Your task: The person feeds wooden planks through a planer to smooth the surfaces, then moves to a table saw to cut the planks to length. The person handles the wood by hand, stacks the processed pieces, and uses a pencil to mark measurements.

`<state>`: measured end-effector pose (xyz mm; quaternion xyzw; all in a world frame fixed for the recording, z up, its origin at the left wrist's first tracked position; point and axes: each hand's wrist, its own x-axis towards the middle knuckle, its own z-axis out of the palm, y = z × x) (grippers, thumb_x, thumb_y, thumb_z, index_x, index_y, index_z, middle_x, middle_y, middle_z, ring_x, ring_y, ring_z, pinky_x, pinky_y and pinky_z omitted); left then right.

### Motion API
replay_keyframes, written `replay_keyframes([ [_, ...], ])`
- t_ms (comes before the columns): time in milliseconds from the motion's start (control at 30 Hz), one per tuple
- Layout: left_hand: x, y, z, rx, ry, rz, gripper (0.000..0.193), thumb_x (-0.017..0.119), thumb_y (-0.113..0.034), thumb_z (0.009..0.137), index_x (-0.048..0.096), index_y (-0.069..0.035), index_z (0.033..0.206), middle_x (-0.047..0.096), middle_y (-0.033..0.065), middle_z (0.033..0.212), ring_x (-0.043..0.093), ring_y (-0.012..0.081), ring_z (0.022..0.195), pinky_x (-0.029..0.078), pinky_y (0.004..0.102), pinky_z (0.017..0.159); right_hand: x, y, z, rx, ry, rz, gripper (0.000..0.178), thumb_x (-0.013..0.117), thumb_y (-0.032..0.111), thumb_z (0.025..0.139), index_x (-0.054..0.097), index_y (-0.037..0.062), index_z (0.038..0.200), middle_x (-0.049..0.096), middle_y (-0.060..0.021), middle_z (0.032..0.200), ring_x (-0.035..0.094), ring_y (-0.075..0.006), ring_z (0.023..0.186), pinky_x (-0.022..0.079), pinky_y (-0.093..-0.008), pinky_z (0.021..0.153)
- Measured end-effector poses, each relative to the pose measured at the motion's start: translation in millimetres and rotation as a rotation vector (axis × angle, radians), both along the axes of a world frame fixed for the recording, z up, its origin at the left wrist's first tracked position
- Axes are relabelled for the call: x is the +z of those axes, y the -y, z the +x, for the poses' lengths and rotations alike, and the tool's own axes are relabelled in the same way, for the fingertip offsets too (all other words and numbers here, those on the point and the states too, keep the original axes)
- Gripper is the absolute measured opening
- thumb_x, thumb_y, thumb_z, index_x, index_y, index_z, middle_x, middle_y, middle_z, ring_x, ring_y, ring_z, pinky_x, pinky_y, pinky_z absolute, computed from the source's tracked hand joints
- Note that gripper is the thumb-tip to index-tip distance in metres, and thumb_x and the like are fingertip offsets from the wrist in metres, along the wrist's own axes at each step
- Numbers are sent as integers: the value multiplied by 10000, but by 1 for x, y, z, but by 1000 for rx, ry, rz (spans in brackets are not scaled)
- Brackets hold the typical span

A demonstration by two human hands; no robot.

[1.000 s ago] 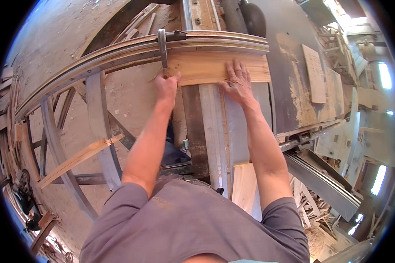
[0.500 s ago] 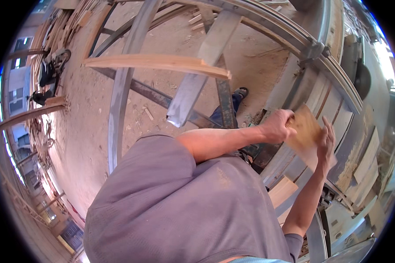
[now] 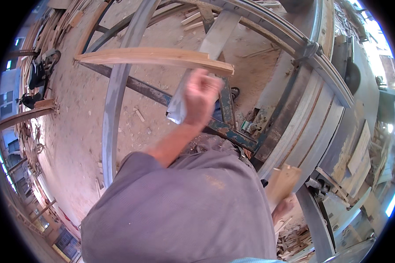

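Note:
My left hand is raised over the metal frame, just short of the near end of some long wooden strips. Its fingers look curled but are smeared by motion, and no object shows in it. The strips lie across two grey metal bars. Low on the right, beside my body, my right hand grips the lower end of a short, flat wooden board. Part of that hand and its forearm are hidden behind my shirt.
A slotted metal machine table runs along my right, with a rail crossing its far end and a dark round disc beyond. Thin boards lie farther right. Wood scraps are heaped below. A motorbike stands far left.
My left hand has let go of the board and swung left toward the long strips. My right hand has drawn down toward my body, and the board now there is in that hand alone.

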<state>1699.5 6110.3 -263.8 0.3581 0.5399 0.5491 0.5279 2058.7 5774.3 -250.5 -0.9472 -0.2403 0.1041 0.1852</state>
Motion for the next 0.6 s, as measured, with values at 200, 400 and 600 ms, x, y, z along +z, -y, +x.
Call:
replay_keyframes([
  [200,-26,-65,-144,582,109,-237,845,836,-314,858,384,9,1494,603,109,1175,579,206,1001,495,378,891,-23,20,-16,-41,-12,22,195,641,98,944,683,-44,1071,698,-162,988,644,-296,895,513,-395,838],
  [400,-59,-69,-183,406,348,-300,666,790,-292,877,459,-62,1409,559,222,1221,598,359,1016,552,444,798,-27,-64,-40,446,29,59,291,700,50,866,668,9,1153,674,-182,1173,616,-358,1165,470,-428,1026],
  [600,-105,-41,-186,498,707,-410,591,748,-272,917,470,-18,1373,528,272,1277,609,393,1045,547,489,906,-49,-79,-58,531,-69,12,322,714,49,833,665,42,1152,670,-178,1194,618,-374,1166,481,-438,1012],
])
